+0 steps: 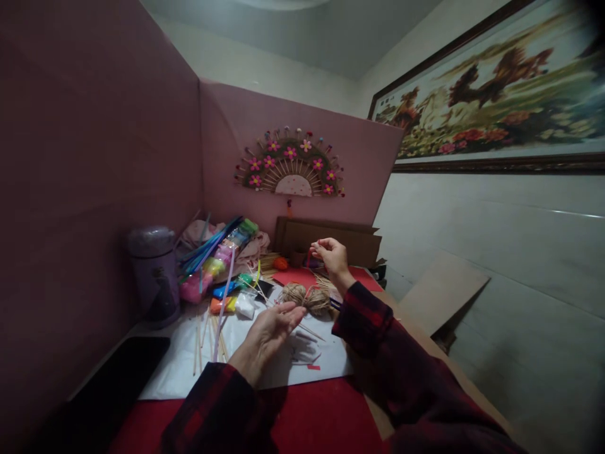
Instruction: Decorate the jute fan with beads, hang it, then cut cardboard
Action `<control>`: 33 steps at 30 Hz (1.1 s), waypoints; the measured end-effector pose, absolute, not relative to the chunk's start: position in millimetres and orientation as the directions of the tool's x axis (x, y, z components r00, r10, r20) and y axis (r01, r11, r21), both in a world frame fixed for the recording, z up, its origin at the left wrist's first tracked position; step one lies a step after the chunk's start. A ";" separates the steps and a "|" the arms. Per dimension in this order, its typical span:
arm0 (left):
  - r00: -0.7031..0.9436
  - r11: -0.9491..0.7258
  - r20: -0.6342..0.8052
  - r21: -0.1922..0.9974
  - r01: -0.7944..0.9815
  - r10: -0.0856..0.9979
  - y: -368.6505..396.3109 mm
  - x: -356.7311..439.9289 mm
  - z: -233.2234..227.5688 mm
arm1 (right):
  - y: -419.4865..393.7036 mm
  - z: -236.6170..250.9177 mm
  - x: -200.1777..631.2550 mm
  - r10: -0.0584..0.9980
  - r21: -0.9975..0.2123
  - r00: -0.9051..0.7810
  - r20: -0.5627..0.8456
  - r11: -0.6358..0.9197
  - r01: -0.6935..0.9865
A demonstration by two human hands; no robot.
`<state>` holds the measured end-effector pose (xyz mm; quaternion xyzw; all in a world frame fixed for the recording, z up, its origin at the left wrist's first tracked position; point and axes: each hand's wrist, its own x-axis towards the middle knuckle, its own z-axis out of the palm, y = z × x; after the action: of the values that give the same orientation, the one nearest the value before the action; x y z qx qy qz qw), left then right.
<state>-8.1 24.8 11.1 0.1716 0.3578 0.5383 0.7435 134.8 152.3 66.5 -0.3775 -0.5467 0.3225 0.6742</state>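
Red cloth (307, 416) and white paper (326, 359) on a table, pink walls (94, 139), round rough twine balls (307, 296), left hand (271, 328) and right hand (333, 255) pinching thin string.

Two tan twine balls (306, 296) lie side by side on white paper (326, 359).

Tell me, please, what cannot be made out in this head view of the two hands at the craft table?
- Whatever the right hand pinches: too small and dim to identify.
- Whether the left hand grips a strand: its palm faces away.
- The twine balls: partly hidden behind the left fingertips.
- The purple container: its print is lost in shadow.
- The framed picture: cut off by the right edge.
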 end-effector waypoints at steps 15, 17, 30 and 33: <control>0.144 0.265 -0.285 0.451 -0.852 0.948 27.5 -11.6 14.2 | 215.5 51.9 86.4 0.872 -0.794 0.099 0.479 0.383 0.471; 0.143 0.250 -0.260 0.442 -0.862 0.955 29.4 -12.5 11.6 | 211.5 53.0 90.2 0.899 -0.725 0.024 0.436 0.336 0.601; 0.164 0.230 -0.190 0.410 -0.883 0.968 34.8 -16.9 5.5 | 99.4 62.9 119.1 0.838 -0.391 -0.340 0.428 0.510 0.766; 0.146 0.202 -0.160 0.427 -0.882 0.976 36.1 -16.7 6.8 | 67.3 46.5 119.7 0.728 -0.403 -0.487 0.482 0.678 0.615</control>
<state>-16.7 36.1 6.8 0.1163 0.2036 0.6210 0.7479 119.7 67.3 46.5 -0.3916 -0.8577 0.0880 0.3213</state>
